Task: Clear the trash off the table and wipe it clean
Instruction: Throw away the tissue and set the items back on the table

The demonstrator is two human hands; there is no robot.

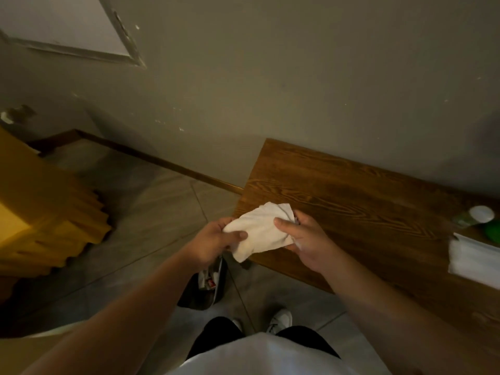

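A crumpled white cloth (263,230) is held between both hands over the near left corner of the wooden table (365,201). My left hand (216,242) pinches the cloth's left end, thumb on top. My right hand (303,236) grips its right side, and something small and dark shows between those fingers. On the floor below my hands stands a dark trash bin (205,288) with wrappers inside.
At the table's right edge lie a white folded paper or tissue pack (473,259), a white-capped bottle (476,216) and a green object (493,231). A yellow ribbed furniture piece (40,217) stands on the left. The wall runs along the table's far side.
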